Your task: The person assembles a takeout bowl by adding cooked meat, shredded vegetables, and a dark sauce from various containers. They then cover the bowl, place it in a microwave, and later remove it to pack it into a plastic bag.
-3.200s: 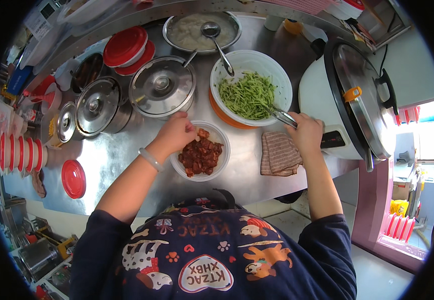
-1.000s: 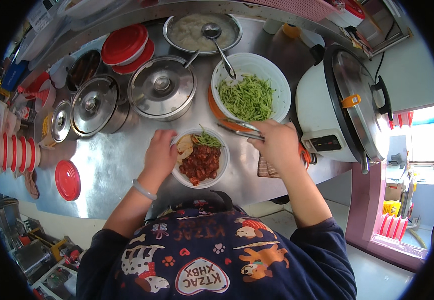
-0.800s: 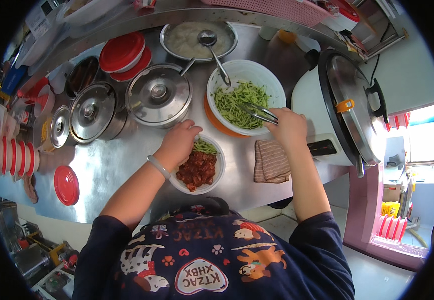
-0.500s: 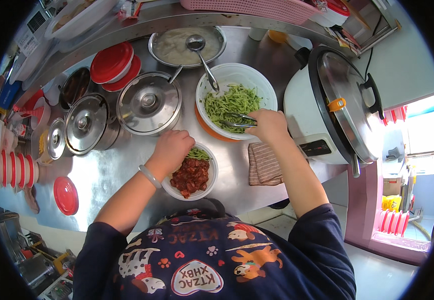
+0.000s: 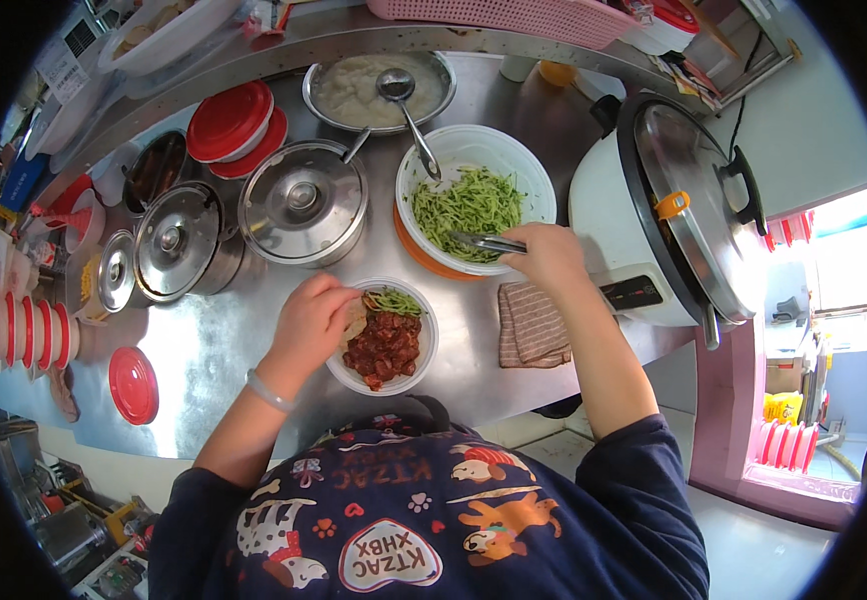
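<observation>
My right hand is closed around metal tongs, whose tips lie in shredded green cucumber. The cucumber fills much of a large white bowl standing on something orange. Nearer to me, a small round white bowl holds dark reddish-brown sauced meat, a little shredded cucumber at its far side and a beige piece at its left. At this bowl's upper left rim is my left hand, fingers curled and fingertips together; whether anything is between them cannot be made out.
Lidded steel pots line the left, with red-lidded tubs behind. A steel basin of pale food holds a ladle. A folded striped cloth lies right of the small bowl, near a large white cooker. One red lid lies left.
My left hand has drawn back left from over the small bowl, uncovering the beige piece and more cucumber. The tongs in my right hand have narrowed on the shreds.
</observation>
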`<move>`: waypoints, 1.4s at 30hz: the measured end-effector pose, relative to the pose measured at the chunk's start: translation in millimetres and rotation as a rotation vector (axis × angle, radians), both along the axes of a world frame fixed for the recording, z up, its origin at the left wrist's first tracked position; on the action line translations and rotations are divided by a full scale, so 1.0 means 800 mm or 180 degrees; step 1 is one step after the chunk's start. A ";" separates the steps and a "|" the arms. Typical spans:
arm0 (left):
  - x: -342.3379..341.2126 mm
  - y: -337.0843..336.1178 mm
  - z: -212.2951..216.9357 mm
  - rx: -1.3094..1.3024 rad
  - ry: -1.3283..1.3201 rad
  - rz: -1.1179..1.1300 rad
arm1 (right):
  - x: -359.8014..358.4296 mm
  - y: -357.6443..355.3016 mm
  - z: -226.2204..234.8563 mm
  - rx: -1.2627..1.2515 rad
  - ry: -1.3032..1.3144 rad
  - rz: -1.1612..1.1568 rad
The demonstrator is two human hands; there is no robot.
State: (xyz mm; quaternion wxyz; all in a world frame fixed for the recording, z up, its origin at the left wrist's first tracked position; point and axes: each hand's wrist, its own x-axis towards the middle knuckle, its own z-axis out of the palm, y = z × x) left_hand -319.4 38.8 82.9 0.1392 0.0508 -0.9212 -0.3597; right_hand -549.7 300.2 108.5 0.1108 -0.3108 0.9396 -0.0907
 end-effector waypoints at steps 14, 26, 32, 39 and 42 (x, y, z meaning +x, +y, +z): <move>0.114 -0.015 -0.025 0.0284 -0.0036 0.0632 | 0.104 -0.003 0.042 -0.0387 0.0227 0.0666; 0.139 -0.018 -0.025 0.0342 -0.0067 0.0680 | 0.135 -0.041 0.022 0.0130 0.0726 0.0909; 0.145 -0.022 -0.059 0.1336 -0.0442 0.1049 | 0.125 -0.025 0.026 -0.0116 0.0306 0.0410; 0.132 0.005 -0.092 0.4110 -0.1522 0.1317 | 0.009 -0.007 0.027 0.0828 0.0601 -0.0664; 0.123 0.014 -0.091 0.4598 -0.1398 0.1419 | -0.013 -0.015 0.031 0.1377 0.0161 -0.0652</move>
